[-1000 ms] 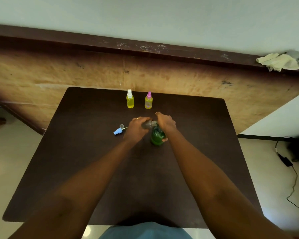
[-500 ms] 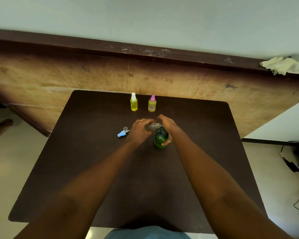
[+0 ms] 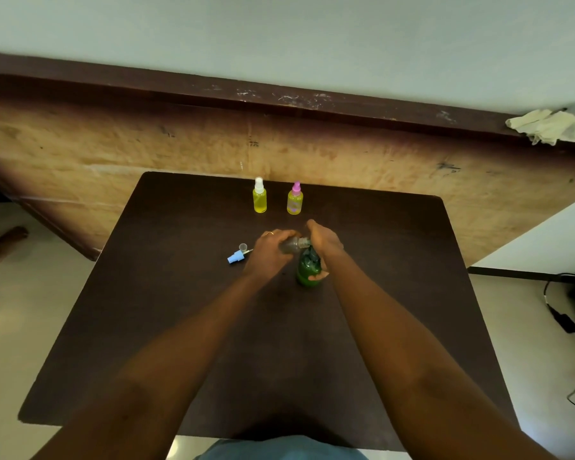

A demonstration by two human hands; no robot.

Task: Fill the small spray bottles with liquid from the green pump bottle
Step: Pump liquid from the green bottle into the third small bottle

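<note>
The small bottle (image 3: 287,245) is held sideways in the left hand (image 3: 268,253), neck toward the pump bottle (image 3: 307,272) gripped by the right hand (image 3: 326,244).

Dark table (image 3: 186,327), plywood panel (image 3: 113,151), pale wall (image 3: 279,34), tiled floor (image 3: 545,376)

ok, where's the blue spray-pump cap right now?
Head view: the blue plastic spray-pump cap lies on the dark brown table, just left of the left hand, beside a small clear cap.
</note>
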